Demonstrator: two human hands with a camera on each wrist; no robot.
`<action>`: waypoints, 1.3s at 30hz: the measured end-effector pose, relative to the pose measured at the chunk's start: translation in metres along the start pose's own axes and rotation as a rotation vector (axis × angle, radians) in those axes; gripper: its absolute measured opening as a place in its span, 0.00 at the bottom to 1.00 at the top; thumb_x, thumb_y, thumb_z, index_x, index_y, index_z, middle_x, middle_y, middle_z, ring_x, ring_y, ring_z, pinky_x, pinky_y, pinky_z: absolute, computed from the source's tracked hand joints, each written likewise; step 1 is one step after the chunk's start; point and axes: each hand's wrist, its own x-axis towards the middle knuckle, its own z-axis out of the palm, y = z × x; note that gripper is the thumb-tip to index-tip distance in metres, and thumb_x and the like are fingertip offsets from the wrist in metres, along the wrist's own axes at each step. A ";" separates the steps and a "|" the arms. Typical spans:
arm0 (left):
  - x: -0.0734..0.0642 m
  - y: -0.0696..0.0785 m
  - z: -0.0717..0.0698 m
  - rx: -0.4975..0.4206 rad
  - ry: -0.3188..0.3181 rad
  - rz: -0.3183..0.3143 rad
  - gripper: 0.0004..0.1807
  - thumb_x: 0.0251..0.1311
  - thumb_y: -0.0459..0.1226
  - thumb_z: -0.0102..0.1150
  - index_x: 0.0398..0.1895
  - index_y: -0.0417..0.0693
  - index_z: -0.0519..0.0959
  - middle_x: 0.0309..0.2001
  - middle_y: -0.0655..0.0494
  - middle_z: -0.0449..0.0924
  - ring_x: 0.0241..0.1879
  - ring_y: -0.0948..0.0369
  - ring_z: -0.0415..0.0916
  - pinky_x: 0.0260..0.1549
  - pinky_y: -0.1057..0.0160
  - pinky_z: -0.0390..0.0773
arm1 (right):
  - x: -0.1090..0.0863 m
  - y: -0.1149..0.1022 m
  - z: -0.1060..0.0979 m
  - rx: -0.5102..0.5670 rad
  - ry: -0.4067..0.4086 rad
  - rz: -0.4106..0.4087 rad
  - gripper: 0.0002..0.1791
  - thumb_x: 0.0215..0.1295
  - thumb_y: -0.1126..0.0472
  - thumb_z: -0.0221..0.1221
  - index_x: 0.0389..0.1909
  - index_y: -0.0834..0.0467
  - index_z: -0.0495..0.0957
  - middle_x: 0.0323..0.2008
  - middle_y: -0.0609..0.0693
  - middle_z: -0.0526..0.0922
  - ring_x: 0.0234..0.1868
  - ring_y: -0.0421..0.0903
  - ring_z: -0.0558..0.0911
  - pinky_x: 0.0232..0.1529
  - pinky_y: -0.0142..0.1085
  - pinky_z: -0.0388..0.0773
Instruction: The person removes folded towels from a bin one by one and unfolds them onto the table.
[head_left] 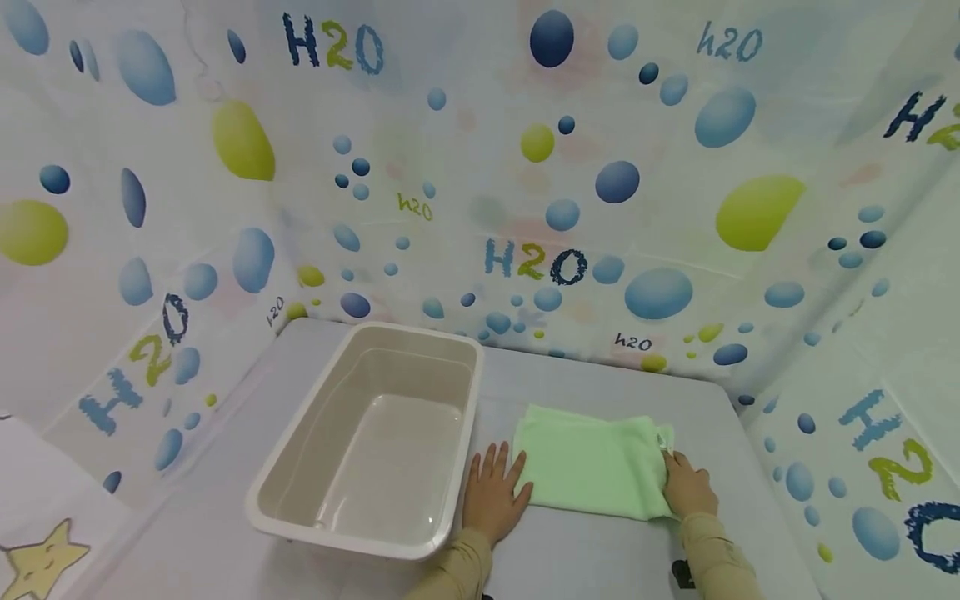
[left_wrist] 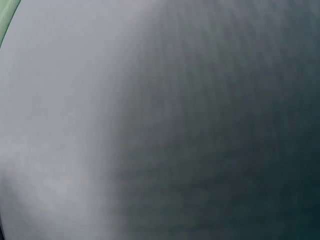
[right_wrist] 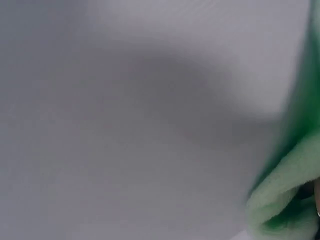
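Observation:
A light green cloth [head_left: 588, 462], folded into a rectangle, lies on the table with a small white tag at its right edge. My left hand [head_left: 492, 496] rests flat with fingers spread, its thumb side at the cloth's left edge. At the opposite edge, my right hand [head_left: 688, 487] grips the cloth with curled fingers. The right wrist view shows the rounded, folded end of the cloth [right_wrist: 282, 200] with a fingertip at the frame's border. Only a sliver of cloth [left_wrist: 6, 17] enters the blurred left wrist view.
A beige plastic basin [head_left: 296, 442] stands on the white-covered table [head_left: 600, 550], close to the left hand. Behind and at the sides hang white sheets [head_left: 480, 167] printed with bubbles and "H2O". A yellow star print [head_left: 48, 554] shows at lower left.

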 end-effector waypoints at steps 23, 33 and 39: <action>0.001 -0.001 0.002 0.001 0.032 0.027 0.26 0.65 0.59 0.36 0.65 0.70 0.66 0.66 0.53 0.66 0.67 0.51 0.61 0.66 0.47 0.57 | -0.024 -0.007 0.011 -0.045 0.215 -0.043 0.10 0.64 0.72 0.45 0.40 0.74 0.71 0.42 0.73 0.69 0.41 0.71 0.70 0.35 0.59 0.72; 0.002 0.002 0.000 0.030 0.061 -0.003 0.24 0.61 0.55 0.44 0.60 0.68 0.72 0.62 0.52 0.72 0.63 0.51 0.67 0.62 0.46 0.63 | -0.021 -0.076 -0.012 0.077 -0.244 0.061 0.46 0.64 0.40 0.50 0.70 0.68 0.48 0.59 0.87 0.50 0.52 0.85 0.64 0.50 0.73 0.61; 0.003 0.009 0.003 -0.003 0.143 -0.011 0.23 0.59 0.53 0.46 0.56 0.64 0.76 0.59 0.50 0.74 0.61 0.49 0.68 0.60 0.44 0.63 | -0.020 -0.083 -0.016 0.034 -0.243 0.090 0.48 0.61 0.37 0.53 0.70 0.66 0.48 0.60 0.89 0.44 0.51 0.89 0.59 0.49 0.79 0.53</action>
